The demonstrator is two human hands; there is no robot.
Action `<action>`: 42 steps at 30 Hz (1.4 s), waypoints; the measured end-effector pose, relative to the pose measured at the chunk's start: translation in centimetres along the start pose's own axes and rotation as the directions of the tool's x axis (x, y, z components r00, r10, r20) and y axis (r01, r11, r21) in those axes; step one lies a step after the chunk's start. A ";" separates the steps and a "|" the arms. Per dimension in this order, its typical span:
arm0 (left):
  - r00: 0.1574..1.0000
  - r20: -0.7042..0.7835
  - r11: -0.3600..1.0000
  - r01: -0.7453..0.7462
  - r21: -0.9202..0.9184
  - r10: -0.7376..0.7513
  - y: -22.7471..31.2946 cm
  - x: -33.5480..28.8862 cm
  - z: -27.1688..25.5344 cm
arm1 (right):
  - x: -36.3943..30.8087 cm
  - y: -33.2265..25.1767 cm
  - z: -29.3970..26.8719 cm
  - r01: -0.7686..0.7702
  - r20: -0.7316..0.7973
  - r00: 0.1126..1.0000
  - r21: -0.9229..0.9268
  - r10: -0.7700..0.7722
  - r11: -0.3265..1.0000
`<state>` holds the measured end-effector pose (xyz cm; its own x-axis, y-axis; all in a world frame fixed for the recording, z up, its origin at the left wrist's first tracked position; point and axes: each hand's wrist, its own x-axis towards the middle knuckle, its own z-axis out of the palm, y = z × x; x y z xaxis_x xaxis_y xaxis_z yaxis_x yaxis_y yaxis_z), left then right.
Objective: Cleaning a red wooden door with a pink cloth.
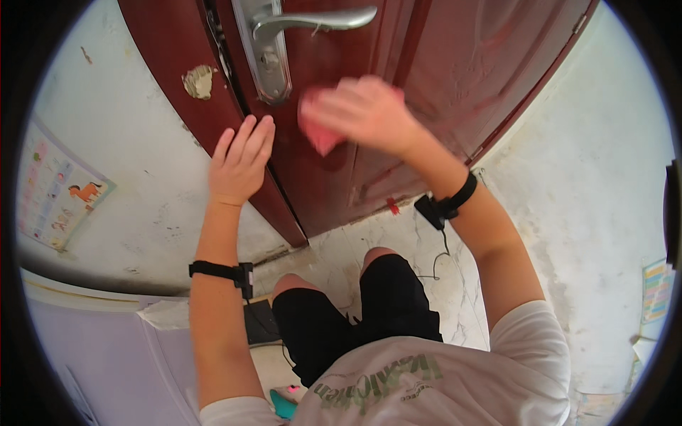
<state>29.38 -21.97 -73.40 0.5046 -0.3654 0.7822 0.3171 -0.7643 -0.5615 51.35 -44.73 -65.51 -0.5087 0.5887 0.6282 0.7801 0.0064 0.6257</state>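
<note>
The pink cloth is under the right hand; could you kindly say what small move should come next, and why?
Perhaps slide the pink cloth slightly downward with the right hand: the red door is bare below it, whereas the silver handle juts out above.

Pinkish cloth (324, 138); maroon door (316, 197); silver handle (323, 19); grey-veined white floor (458, 284).

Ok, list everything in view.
door: 1, maroon, top
doorframe: 1, maroon, upper left
patch: 1, beige, doorframe
handle: 1, silver, door
cloth: 1, pinkish, on door
scrap: 1, red, door bottom
walls: 2, white, sides
poster: 1, multicoloured, left wall
sheets: several, multicoloured, right wall
panel: 1, lilac, lower left
floor: 1, white, below door
shirt: 1, whitish, bottom
shorts: 1, black, lower centre
straps: 2, black, forearms
left hand: 1, bare, at doorframe
right hand: 1, bare, on cloth
</note>
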 end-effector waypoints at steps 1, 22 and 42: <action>1.000 0.009 1.000 0.001 -0.016 -0.001 0.3 0.5 0.0 | 0.2 1.8 -0.4 -0.085 -0.096 0.992 -0.024 0.083 0.996; 1.000 -0.030 0.999 0.010 0.047 -0.009 0.5 0.7 0.2 | -9.5 -11.5 8.7 0.141 0.189 0.962 0.277 -0.197 0.951; 0.996 -0.086 0.985 0.012 -0.169 -0.027 0.0 0.2 0.6 | -0.2 -4.8 7.3 -0.144 -0.248 0.959 -0.022 0.134 0.989</action>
<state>30.00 -21.69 -73.41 0.4244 -0.3889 0.8177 0.1827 -0.8478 -0.4979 50.36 -38.96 -72.03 -0.4740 0.3648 0.8014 0.8369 -0.0963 0.5388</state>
